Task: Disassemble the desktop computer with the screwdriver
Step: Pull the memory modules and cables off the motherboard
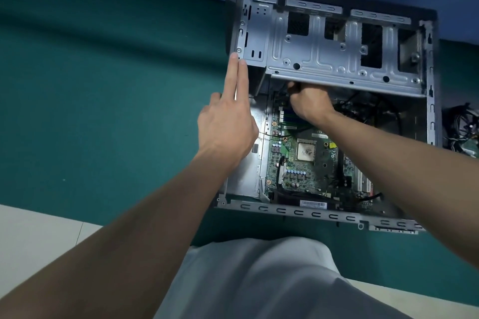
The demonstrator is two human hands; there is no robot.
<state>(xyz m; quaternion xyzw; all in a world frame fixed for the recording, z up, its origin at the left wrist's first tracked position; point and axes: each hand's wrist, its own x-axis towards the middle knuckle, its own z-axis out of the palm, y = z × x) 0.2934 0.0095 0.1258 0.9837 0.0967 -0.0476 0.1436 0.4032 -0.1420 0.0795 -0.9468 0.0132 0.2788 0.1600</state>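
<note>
The computer (425, 116) lay open near the green mat's (116, 85) far right edge, side panel off, processor bare, drive cage (324, 54) empty. The motherboard (305, 171) was not yet out. The left hand (225, 127) touched the cage corner with straight fingers. The right hand (309, 103) reached under the cage, its grip hidden. No screwdriver showed.

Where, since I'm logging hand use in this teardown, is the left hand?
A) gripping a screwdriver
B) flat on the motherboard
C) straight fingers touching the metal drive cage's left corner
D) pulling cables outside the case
C: the left hand extends straight fingers whose tips touch the drive cage corner; it holds no tool.
</note>
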